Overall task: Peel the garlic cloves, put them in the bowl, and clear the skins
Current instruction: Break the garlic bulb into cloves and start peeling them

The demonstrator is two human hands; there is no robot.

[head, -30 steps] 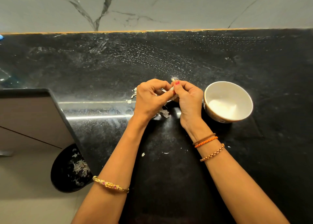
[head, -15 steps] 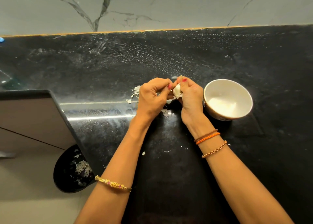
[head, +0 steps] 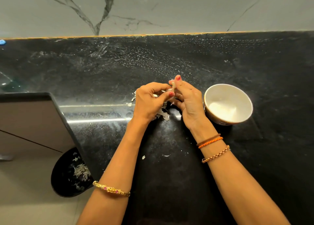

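Both hands meet over the black stone counter (head: pixel 169 182): left hand (head: pixel 149 102) and right hand (head: pixel 188 100) pinch a small pale garlic clove (head: pixel 172 90) between fingertips, just left of the white round bowl (head: pixel 228 90). Papery skins (head: pixel 163 115) lie underneath.

No readable text, label, brand, number or sign anywhere in view.
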